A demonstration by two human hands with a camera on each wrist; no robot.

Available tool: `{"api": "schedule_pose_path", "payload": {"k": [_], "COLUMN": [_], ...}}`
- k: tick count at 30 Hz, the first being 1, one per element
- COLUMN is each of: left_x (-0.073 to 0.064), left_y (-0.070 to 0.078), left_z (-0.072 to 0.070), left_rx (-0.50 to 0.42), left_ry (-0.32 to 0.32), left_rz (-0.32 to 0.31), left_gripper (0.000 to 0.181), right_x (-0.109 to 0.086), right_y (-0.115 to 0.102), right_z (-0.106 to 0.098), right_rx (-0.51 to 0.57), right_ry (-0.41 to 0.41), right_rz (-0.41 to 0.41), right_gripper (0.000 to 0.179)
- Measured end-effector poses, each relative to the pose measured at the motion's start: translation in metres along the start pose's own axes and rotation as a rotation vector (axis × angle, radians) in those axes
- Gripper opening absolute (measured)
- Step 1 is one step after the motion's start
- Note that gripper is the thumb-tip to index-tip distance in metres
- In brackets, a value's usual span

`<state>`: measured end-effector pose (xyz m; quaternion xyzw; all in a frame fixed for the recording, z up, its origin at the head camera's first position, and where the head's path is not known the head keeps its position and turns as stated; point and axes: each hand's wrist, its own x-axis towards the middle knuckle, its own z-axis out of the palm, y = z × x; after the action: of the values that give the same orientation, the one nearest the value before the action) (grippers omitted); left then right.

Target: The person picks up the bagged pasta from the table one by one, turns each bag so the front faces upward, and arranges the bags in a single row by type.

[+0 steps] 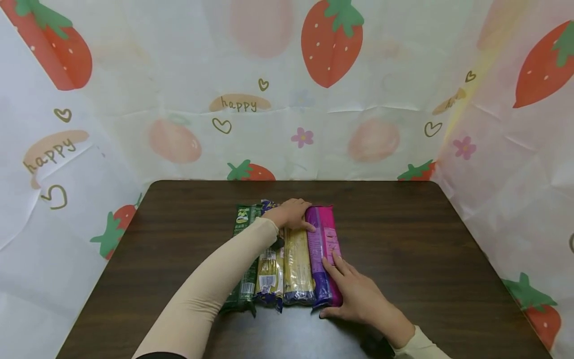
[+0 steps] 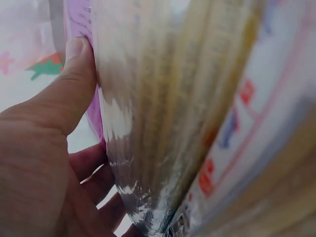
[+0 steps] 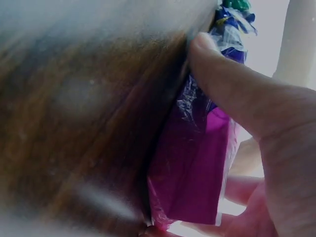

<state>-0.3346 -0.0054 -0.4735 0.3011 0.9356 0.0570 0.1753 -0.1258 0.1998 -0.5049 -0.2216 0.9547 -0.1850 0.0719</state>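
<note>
A row of long noodle packets lies side by side on the table. At its left is a green packet [image 1: 247, 291], then a blue-and-yellow packet [image 1: 270, 267], a clear packet with yellow sticks [image 1: 298, 264] and a pink-purple packet [image 1: 331, 234]. My left hand [image 1: 291, 213] reaches across the row and rests at the far end of the clear packet, its thumb [image 2: 81, 64] against the purple one. My right hand [image 1: 356, 294] rests at the near right corner of the pink-purple packet, fingers along its right side and thumb [image 3: 217, 64] by its near end.
The dark wooden table [image 1: 403, 234] extends on both sides of the row. A pale sheet [image 1: 278, 144] printed with strawberries and hearts surrounds its back and sides. My left forearm [image 1: 224, 274] passes over the green packet.
</note>
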Motion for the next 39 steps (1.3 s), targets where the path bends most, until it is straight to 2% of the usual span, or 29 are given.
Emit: {"api": "schedule_pose_path", "payload": {"k": [4,12,19,27,30,39], "left_x": [0.003,0.000,0.002,0.008,0.007,-0.004], "left_y": [-0.001,0.000,-0.003,-0.010,-0.011,-0.017], "left_z": [0.003,0.002,0.003,0.007,0.005,-0.009], "left_rx": [-0.039,-0.040,-0.079,-0.131,-0.171,-0.357], "left_ry": [0.001,0.036,0.066,0.115,0.115,0.055], "left_rz": [-0.016,0.002,0.017,0.075,0.094,0.098], "left_gripper": [0.087,0.085,0.084,0.080,0.080,0.081], "right_x": [0.001,0.004,0.004,-0.001,-0.002,-0.002], "right_y": [-0.002,-0.002,0.005,0.018,0.022,0.031], "right_z": [0.001,-0.001,-0.001,0.000,0.000,-0.002], "right_rx": [0.015,0.028,0.072,0.187,0.236,0.351], "right_ry": [0.013,0.041,0.070,0.083,0.087,0.152], "right_rz": [0.024,0.040,0.008,-0.060,-0.070,-0.161], "right_gripper": [0.117,0.108,0.099,0.092,0.090,0.087]}}
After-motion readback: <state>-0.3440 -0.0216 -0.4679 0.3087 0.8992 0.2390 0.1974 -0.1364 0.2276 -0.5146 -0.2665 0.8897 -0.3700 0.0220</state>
